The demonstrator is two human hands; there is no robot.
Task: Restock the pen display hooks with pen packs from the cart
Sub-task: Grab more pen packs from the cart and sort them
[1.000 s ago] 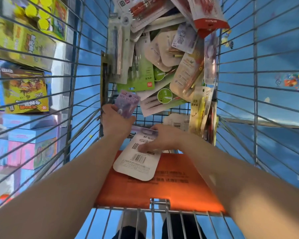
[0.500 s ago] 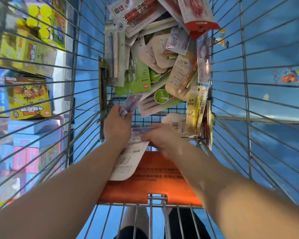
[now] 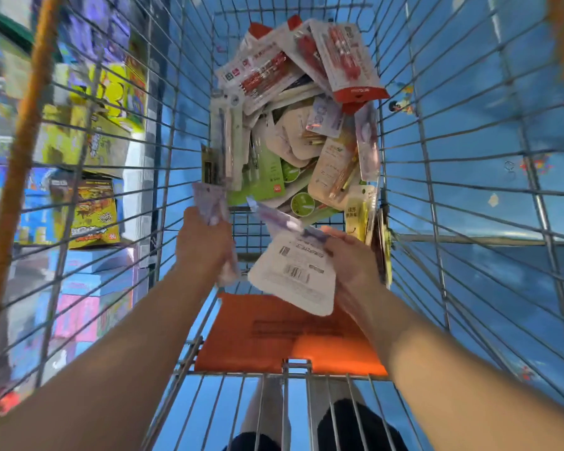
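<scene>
- Left hand [image 3: 205, 245] grips a purple pen pack [image 3: 210, 203], now raised higher than half a second ago.
- Right hand [image 3: 352, 265] pinches a white pen pack [image 3: 295, 275], barcode side up; the pack has lifted off the orange seat flap [image 3: 274, 340] and tilted.
- Pile of pen packs [image 3: 293, 125] sits unchanged at the far end of the wire cart [image 3: 437, 190].
- Boxed goods [image 3: 88, 209] show through the cart's left side.
</scene>
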